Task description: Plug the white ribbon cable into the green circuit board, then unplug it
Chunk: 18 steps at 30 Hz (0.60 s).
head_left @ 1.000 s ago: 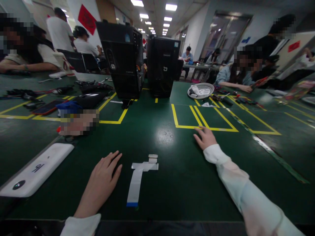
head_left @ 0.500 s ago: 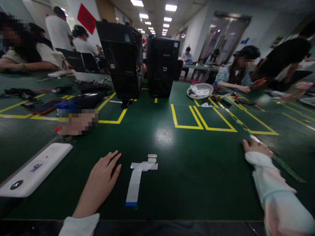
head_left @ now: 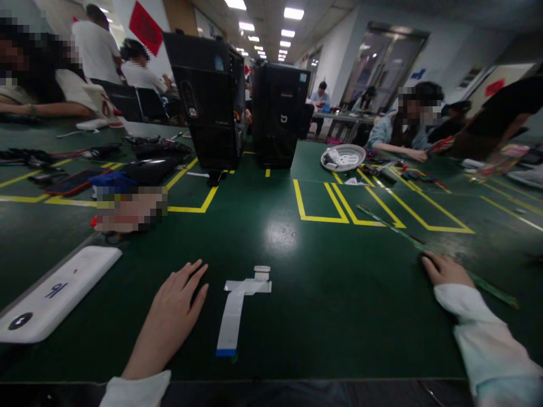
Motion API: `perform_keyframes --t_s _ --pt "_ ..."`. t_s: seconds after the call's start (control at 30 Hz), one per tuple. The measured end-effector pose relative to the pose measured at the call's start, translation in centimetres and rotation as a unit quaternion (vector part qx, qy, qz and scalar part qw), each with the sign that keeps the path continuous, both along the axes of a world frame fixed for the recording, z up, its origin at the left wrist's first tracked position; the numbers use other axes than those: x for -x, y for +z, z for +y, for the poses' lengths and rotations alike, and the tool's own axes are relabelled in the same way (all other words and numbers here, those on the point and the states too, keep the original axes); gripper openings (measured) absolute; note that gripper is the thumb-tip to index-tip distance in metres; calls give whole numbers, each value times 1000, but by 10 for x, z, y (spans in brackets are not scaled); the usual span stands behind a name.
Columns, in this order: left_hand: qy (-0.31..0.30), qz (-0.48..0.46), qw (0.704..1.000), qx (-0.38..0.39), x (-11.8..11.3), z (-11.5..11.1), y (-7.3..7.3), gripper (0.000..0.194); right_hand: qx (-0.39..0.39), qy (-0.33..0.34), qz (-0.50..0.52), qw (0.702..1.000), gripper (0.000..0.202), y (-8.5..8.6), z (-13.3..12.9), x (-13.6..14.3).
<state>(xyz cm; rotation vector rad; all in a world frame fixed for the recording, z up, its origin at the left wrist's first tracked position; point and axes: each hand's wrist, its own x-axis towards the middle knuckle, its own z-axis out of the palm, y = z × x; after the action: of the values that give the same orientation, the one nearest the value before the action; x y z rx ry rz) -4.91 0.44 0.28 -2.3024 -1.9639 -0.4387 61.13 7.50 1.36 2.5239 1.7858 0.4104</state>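
Note:
My left hand [head_left: 176, 308] lies flat on the green table with its fingers stretched out and nothing in it. Just right of it is a white flat ribbon cable [head_left: 232, 319], with a blue end towards me, a folded crosspiece and a small connector at its far end. On the right side, my right hand [head_left: 447, 270] has its fingers closed over a long, thin green circuit board strip [head_left: 388, 225]. The strip slants from the yellow-taped boxes down to the right, and the hand covers its middle.
Two black computer towers [head_left: 207, 107] [head_left: 278, 116] stand at the back. A white device [head_left: 63, 291] lies at the left, with cables and tools behind it. A white basket [head_left: 343, 158] sits at the back right. Several people work around the tables.
My right hand has shifted the circuit board strip left and towards me, turning it a little; its far end now lies over the taped boxes. My left hand and the ribbon cable have stayed put.

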Motion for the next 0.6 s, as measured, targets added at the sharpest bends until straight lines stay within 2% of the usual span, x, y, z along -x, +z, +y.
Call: perform_keyframes --t_s 0.1,0.23,0.33,0.4,0.47,0.57,0.6 --pt "0 0 1000 2 -1 0 1 55 25 47 51 997 52 -4 -16 -7" --pt "0 -4 1000 3 -2 0 3 55 8 87 138 987 56 -13 -34 -16" --pt "1 -6 1000 3 -2 0 4 55 1 103 159 982 59 -18 -44 -17" --pt "0 -5 1000 2 -2 0 4 55 -31 105 147 983 61 -18 -51 -12" --pt "-2 -1 1000 -2 -3 0 4 56 -90 48 107 989 65 -18 -58 -5" --pt "-3 6 1000 -8 -3 0 4 56 -140 -157 54 976 76 -18 -67 0" --pt "-3 7 1000 -8 -3 0 4 56 -134 -195 40 971 80 -19 -68 -1"
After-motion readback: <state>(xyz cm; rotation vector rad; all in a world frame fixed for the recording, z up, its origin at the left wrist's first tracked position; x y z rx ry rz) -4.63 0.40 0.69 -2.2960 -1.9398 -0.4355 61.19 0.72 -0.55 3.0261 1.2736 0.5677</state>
